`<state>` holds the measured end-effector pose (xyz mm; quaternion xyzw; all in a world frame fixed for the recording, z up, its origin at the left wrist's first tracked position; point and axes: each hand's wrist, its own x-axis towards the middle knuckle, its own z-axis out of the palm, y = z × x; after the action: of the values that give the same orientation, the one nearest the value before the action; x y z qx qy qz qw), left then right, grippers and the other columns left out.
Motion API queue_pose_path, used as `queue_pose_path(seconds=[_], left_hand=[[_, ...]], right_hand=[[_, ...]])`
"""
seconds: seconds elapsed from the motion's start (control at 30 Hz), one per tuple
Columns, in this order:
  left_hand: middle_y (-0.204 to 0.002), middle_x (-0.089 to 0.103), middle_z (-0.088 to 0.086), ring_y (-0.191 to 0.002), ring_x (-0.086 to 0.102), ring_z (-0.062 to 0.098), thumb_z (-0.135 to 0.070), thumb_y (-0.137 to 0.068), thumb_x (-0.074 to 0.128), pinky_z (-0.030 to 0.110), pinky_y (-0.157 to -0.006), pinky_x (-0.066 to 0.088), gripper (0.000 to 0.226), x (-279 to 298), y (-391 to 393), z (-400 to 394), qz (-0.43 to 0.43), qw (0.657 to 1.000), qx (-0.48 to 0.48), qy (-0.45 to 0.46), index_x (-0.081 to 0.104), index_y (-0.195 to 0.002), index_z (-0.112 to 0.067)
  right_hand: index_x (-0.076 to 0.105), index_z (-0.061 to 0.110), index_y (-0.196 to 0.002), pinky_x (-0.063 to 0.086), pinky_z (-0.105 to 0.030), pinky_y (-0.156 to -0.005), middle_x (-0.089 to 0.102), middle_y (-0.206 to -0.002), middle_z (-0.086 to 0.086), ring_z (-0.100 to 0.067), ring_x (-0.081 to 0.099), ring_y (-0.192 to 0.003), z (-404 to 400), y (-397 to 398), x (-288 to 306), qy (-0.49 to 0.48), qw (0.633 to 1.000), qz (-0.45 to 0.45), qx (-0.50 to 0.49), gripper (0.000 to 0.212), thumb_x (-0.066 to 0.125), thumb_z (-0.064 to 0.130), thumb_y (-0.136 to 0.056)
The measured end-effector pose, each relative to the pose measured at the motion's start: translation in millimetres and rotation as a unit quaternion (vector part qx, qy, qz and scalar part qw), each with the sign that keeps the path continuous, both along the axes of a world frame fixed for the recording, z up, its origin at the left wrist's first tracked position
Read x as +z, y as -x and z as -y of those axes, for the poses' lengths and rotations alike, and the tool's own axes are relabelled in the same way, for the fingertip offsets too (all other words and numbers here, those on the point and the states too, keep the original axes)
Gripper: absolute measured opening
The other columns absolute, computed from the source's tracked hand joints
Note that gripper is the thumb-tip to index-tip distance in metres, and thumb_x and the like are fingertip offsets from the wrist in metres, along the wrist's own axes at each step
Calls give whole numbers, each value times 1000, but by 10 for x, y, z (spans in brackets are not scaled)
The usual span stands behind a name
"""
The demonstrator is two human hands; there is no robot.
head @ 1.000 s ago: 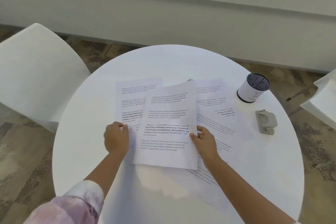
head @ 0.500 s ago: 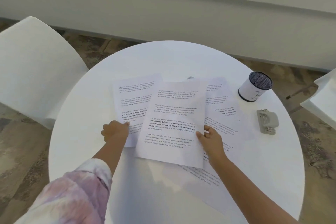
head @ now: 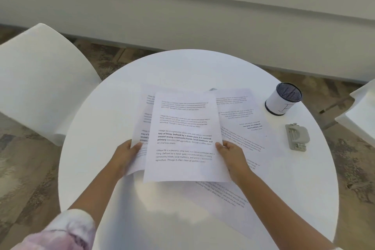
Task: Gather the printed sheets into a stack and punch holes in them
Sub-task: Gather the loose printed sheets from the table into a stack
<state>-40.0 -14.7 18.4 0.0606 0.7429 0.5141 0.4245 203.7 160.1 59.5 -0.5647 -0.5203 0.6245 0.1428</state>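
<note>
Round white table (head: 105,148), white chairs cut off at both edges. Left hand (head: 126,153) pinching an under sheet (head: 142,128), right hand (head: 230,153) gripping the top sheet (head: 184,168). More sheets (head: 241,113) partly hidden beneath. Hole punch (head: 297,137) well right, text blurred.

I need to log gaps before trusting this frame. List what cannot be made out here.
Head view only:
- Sheet count: the top sheet covers the left sheet and those on the right.
- A small grey object behind the top sheet: only a corner shows.
- Left hand and right hand fingers: under the paper.
- Mark on the cup: too small to read.
- Punch slot: not visible.
</note>
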Motion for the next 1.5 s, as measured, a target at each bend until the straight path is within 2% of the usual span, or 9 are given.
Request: queue_pose_path(seconds=[0.17, 0.33, 0.5, 0.63, 0.8, 0.93, 1.17, 1.3, 1.5], left_hand=[[-107, 69, 20, -95, 66, 36, -27, -92, 53, 50, -84, 53, 30, -35, -366, 100, 53, 998, -13, -19, 61, -109, -3], [-105, 72, 8, -98, 67, 29, -62, -85, 45, 50, -91, 50, 54, -90, -494, 189, 119, 993, -8, -24, 65, -110, -18], [-112, 67, 14, -93, 65, 27, -19, -89, 60, 42, -85, 52, 16, -95, -567, 100, -7, 999, -53, 0, 62, -103, -12], [-107, 68, 14, -94, 66, 30, -22, -84, 65, 47, -87, 51, 21, -96, -605, 103, -5, 999, -39, -25, 63, -102, -12], [-103, 72, 10, -92, 68, 30, -38, -71, 64, 52, -85, 52, 38, -166, -624, 162, 14, 998, -56, -25, 65, -102, -16], [-105, 71, 12, -93, 68, 32, -26, -84, 65, 54, -87, 51, 24, -177, -679, 162, 31, 998, -47, -34, 64, -105, -14], [-105, 71, 11, -94, 68, 30, -31, -76, 68, 53, -87, 51, 36, -164, -687, 157, 29, 998, -55, -32, 63, -106, -12], [-105, 70, 11, -94, 68, 30, -21, -87, 63, 48, -85, 53, 24, -165, -711, 133, 31, 998, -49, -38, 62, -107, -9], [-107, 70, 13, -95, 67, 32, -18, -87, 62, 47, -82, 54, 24, -150, -710, 107, 63, 997, -33, -40, 61, -110, -9]], right_hand=[[57, 13, -102, 53, -46, -90, 66, -107, -11, -30, 64, -99, 147, 9, -86, 24, 999, 25, 4, 20, 57, 29, -89], [45, 15, -110, 51, -42, -90, 61, -112, -10, -27, 62, -99, 262, -18, -129, 14, 999, 24, 41, 28, 59, 8, -87], [47, 16, -114, 53, -37, -85, 63, -102, -4, -20, 63, -90, 287, -87, -150, -25, 995, 47, 86, 31, 62, 15, -86], [53, 12, -107, 51, -33, -68, 59, -71, 0, -16, 60, -65, 158, -387, -176, -118, 984, 131, 17, 30, 67, 25, -83], [50, 2, -119, 45, -43, -89, 53, -116, -19, -36, 52, -110, -85, -885, -230, -192, 926, 321, -42, 61, 70, 41, -76], [40, -8, -121, 45, -47, -89, 45, -124, -25, -40, 44, -117, -139, -984, -243, -163, 890, 426, -24, 89, 71, 56, -67], [40, -8, -123, 43, -47, -93, 45, -127, -25, -40, 44, -120, -211, -878, -280, -113, 899, 422, -22, 83, 71, 50, -72], [48, -1, -121, 43, -45, -92, 52, -123, -20, -38, 47, -117, -194, -837, -267, -128, 904, 407, 4, 61, 63, 43, -82], [56, 8, -111, 48, -35, -80, 65, -104, -9, -26, 62, -96, -86, -732, -225, -147, 984, 100, -22, 30, 57, 28, -90]])
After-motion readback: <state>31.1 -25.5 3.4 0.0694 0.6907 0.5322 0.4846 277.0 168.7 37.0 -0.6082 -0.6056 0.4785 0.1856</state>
